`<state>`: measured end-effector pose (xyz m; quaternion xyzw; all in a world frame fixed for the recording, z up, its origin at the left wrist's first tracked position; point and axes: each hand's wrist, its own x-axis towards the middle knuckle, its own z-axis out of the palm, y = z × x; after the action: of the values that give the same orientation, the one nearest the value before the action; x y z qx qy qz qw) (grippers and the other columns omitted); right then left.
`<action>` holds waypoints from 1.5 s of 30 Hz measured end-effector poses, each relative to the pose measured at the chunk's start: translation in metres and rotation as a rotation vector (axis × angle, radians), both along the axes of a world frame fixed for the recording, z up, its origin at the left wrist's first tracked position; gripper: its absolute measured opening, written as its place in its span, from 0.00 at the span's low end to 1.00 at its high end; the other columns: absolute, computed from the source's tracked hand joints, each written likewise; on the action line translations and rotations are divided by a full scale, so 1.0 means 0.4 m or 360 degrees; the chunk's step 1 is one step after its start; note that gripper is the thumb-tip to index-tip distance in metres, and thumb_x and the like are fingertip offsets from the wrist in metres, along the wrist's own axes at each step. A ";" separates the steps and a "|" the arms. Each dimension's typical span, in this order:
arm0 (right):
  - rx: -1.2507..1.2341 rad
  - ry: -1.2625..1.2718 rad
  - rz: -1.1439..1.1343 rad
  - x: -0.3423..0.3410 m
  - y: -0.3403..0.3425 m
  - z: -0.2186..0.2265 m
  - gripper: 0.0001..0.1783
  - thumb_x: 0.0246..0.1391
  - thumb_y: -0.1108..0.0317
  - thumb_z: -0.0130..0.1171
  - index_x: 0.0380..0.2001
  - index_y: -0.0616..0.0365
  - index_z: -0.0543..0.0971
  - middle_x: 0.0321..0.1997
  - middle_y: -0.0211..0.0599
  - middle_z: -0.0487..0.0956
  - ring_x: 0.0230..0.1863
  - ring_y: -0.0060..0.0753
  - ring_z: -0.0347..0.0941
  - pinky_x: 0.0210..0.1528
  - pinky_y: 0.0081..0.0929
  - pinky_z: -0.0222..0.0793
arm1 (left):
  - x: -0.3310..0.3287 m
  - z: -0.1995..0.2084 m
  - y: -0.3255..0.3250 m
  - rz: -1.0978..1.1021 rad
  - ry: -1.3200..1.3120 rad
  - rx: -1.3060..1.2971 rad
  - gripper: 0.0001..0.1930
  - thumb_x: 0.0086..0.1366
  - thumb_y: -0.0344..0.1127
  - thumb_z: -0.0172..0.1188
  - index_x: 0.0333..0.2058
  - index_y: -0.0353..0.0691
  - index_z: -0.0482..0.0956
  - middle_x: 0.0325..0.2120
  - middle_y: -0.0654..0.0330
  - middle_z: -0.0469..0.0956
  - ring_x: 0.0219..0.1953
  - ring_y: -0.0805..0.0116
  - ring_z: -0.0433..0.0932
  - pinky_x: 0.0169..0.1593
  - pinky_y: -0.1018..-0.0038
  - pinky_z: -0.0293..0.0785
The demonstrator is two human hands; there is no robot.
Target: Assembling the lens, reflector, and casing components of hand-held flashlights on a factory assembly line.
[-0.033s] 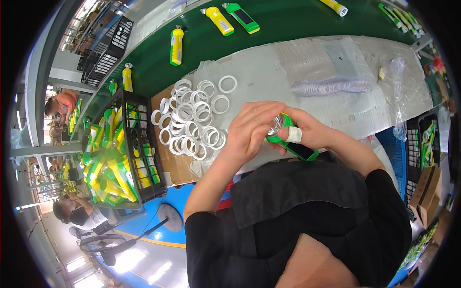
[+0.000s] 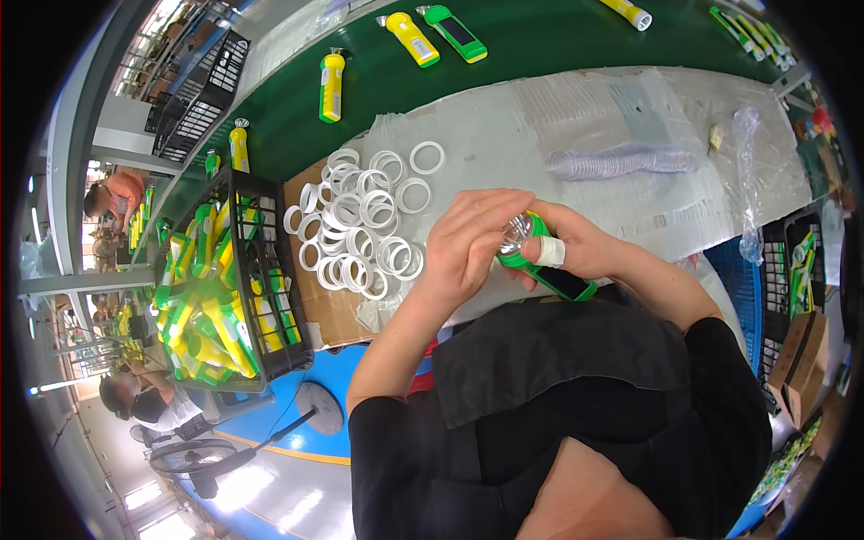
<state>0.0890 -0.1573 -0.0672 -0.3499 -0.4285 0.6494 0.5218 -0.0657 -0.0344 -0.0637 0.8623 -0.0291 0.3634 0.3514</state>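
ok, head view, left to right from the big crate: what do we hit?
Black crate → pile of white rings → left hand → right hand → clear plastic strip → cardboard box. Green flashlight left out: it overlaps the hands.

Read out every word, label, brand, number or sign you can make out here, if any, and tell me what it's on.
None reads clearly enough to quote.
Yellow flashlight near the top: pale label, too small to read.
Yellow flashlight lower left of it: pale marking, too blurred to read.
Held green flashlight: no legible text on the part showing.
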 end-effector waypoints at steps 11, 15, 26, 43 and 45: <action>0.0147 -0.0256 -0.0386 -0.015 0.026 0.003 0.26 0.60 0.61 0.60 0.56 0.62 0.66 0.41 0.34 0.74 0.35 0.24 0.75 0.35 0.23 0.74 | -0.002 -0.019 -0.018 0.0555 -0.0332 -0.0084 0.17 0.68 0.28 0.42 0.49 0.24 0.75 0.45 0.44 0.80 0.47 0.48 0.80 0.49 0.62 0.75; 0.0239 -0.0192 -0.0398 -0.026 0.030 -0.012 0.28 0.60 0.60 0.60 0.57 0.62 0.65 0.41 0.35 0.74 0.33 0.23 0.75 0.35 0.23 0.74 | 0.014 0.009 -0.020 0.0318 -0.0174 0.0213 0.18 0.67 0.28 0.43 0.51 0.28 0.75 0.48 0.46 0.78 0.51 0.47 0.77 0.54 0.57 0.71; 0.0404 -0.0105 -0.0349 -0.036 0.043 -0.066 0.21 0.63 0.58 0.56 0.51 0.60 0.67 0.40 0.36 0.74 0.33 0.26 0.75 0.35 0.25 0.73 | 0.009 0.002 -0.010 0.0276 -0.0050 0.0313 0.22 0.70 0.35 0.36 0.48 0.31 0.79 0.51 0.49 0.78 0.61 0.45 0.70 0.63 0.56 0.54; 0.0507 -0.0291 -0.0571 0.019 0.142 -0.043 0.27 0.56 0.59 0.61 0.54 0.58 0.65 0.34 0.34 0.73 0.29 0.23 0.72 0.33 0.24 0.71 | -0.019 0.026 0.215 0.1060 0.0242 0.0299 0.28 0.62 0.46 0.61 0.58 0.40 0.71 0.49 0.48 0.77 0.51 0.52 0.75 0.55 0.52 0.66; 0.0519 -0.0246 -0.0567 0.020 0.147 -0.042 0.26 0.56 0.62 0.60 0.54 0.58 0.65 0.34 0.33 0.73 0.30 0.23 0.72 0.34 0.24 0.71 | -0.051 0.018 0.274 0.1307 0.1311 0.0825 0.29 0.59 0.48 0.64 0.58 0.45 0.73 0.43 0.49 0.79 0.46 0.51 0.75 0.50 0.57 0.69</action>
<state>0.0968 -0.0984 -0.0842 -0.3797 -0.4978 0.4407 0.6433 -0.0862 0.0753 -0.0567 0.9294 0.3544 0.0883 -0.0542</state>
